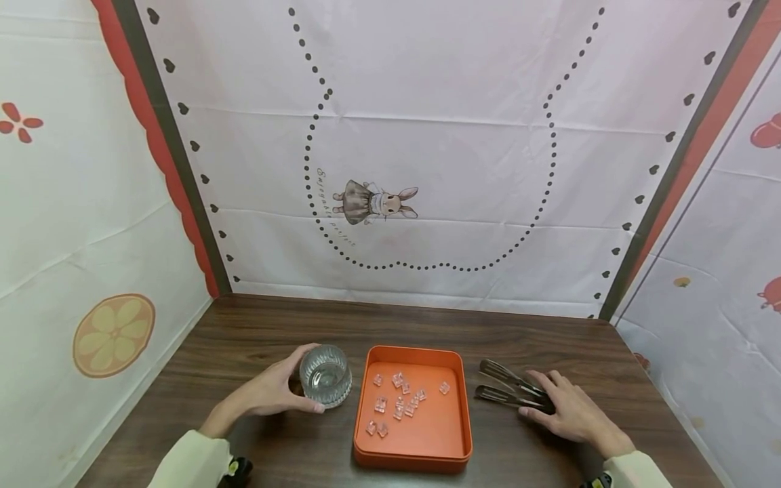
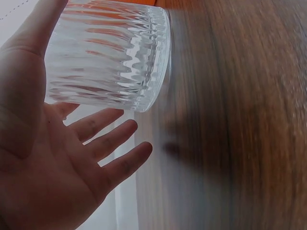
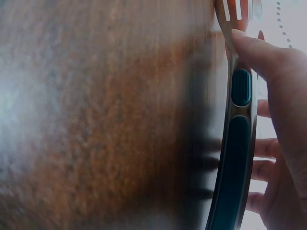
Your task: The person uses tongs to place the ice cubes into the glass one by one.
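A ribbed clear glass point(image 1: 326, 379) stands upright on the wooden table. My left hand point(image 1: 277, 386) holds it from the left, thumb on the near side and fingers at the far side. Seen from the left wrist, several fingers point(image 2: 120, 167) spread out beside the glass point(image 2: 110, 57). On the right, metal serving tongs point(image 1: 509, 386) with dark grip panels point left, their two arms apart. My right hand point(image 1: 570, 410) grips their handle end, thumb on the near arm, fingers on the far one. The right wrist view shows one tongs arm point(image 3: 240, 110) under the thumb.
Between the hands sits an orange rectangular tray point(image 1: 427, 440) with a raised rim. Several small clear cubes point(image 1: 399, 410) lie scattered in it, mostly toward its left side. The brown table point(image 1: 274, 312) ends at a printed cloth point(image 1: 457, 169) behind and at both sides.
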Action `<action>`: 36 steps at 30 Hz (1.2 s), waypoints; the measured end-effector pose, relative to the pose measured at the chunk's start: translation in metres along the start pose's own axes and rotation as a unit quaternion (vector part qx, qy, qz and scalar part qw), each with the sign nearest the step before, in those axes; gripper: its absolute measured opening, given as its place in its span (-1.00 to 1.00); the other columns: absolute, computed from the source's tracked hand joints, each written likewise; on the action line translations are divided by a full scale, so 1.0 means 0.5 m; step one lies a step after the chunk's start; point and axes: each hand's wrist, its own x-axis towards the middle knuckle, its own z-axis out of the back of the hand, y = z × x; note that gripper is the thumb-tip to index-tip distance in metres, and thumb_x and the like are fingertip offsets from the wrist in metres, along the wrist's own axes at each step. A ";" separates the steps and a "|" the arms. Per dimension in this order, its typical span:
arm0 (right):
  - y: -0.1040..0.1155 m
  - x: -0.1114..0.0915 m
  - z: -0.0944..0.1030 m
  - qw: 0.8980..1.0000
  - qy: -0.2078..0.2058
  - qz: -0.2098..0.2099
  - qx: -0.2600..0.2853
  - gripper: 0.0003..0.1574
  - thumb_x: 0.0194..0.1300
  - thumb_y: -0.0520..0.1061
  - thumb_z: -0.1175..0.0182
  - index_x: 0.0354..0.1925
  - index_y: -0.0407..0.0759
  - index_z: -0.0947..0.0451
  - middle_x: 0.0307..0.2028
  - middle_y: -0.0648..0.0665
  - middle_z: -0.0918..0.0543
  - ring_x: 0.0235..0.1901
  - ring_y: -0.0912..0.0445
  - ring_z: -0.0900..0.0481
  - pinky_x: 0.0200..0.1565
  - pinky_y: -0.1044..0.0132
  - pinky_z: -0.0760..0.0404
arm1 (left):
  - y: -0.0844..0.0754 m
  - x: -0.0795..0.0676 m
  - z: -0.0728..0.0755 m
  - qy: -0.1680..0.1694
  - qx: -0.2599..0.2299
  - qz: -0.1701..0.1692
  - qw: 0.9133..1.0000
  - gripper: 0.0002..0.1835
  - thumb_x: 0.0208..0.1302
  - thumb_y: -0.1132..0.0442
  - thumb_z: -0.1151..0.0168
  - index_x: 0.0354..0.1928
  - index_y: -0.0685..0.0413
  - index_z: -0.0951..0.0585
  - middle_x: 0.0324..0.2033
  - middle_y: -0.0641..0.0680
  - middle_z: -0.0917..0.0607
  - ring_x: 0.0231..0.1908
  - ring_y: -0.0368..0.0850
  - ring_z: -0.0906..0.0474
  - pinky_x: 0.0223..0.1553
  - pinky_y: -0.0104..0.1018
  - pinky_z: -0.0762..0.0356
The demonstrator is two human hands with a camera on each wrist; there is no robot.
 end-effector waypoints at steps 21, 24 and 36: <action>0.001 0.003 -0.006 0.999 -0.018 0.019 -0.020 -0.45 0.23 0.30 -0.31 -0.06 -0.06 -0.49 -0.28 0.02 -0.38 -0.36 0.17 -0.39 -0.36 0.15 -0.43 | -0.009 0.019 -0.013 0.000 -0.006 0.029 1.000 0.22 -0.21 -0.25 -0.61 0.44 0.00 -0.13 0.09 0.12 -0.58 0.12 0.06 -0.50 0.12 0.13 -0.40; 0.003 0.003 -0.005 1.000 -0.010 0.011 -0.018 -0.44 0.23 0.31 -0.30 -0.07 -0.05 -0.49 -0.28 0.02 -0.38 -0.36 0.16 -0.41 -0.36 0.15 -0.44 | -0.009 0.020 -0.015 -0.004 -0.005 0.030 1.000 0.22 -0.22 -0.26 -0.60 0.44 -0.01 -0.14 0.10 0.12 -0.58 0.12 0.07 -0.50 0.13 0.13 -0.40; 0.002 0.003 -0.006 1.000 0.011 0.001 -0.011 -0.42 0.25 0.33 -0.27 -0.04 -0.05 -0.47 -0.24 0.00 -0.43 -0.31 0.13 -0.46 -0.35 0.12 -0.48 | -0.010 0.020 -0.022 -0.017 0.007 0.038 0.999 0.21 -0.25 -0.27 -0.61 0.42 -0.01 -0.17 0.08 0.14 -0.58 0.10 0.08 -0.51 0.10 0.13 -0.42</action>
